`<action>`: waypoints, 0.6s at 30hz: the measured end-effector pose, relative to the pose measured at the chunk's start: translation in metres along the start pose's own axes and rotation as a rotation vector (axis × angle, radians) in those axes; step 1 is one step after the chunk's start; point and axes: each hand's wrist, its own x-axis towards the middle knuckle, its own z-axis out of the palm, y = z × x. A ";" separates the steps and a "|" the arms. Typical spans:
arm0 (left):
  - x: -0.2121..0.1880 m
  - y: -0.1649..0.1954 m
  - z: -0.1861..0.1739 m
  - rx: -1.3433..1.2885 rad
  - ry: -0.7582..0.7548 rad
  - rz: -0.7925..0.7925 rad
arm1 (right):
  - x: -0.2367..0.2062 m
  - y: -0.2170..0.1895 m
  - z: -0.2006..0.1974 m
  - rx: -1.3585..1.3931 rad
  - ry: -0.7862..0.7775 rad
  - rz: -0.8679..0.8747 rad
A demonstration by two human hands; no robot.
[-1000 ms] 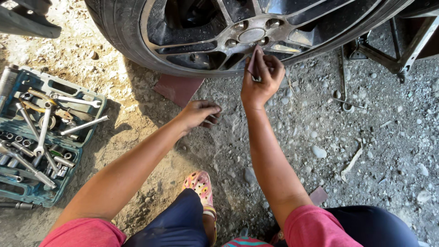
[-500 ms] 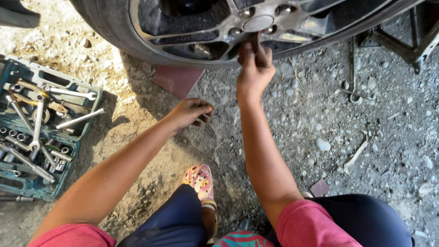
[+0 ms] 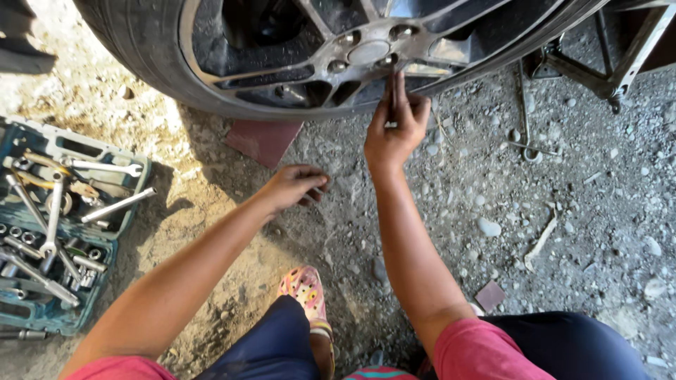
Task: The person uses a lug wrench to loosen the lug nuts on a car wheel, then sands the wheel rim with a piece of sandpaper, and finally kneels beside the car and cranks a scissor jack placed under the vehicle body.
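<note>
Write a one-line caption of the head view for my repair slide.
Right hand reaches a lug nut on the alloy wheel; left hand rests on gravel.

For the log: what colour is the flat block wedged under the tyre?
Reddish-brown; the block lies on the gravel against the tyre, seen in the head view.

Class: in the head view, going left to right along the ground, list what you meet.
Tool case → brick → left hand → right hand → jack.
</note>
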 end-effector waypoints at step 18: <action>-0.021 0.001 -0.003 0.122 0.032 -0.101 | -0.026 -0.046 0.045 0.421 -0.251 0.211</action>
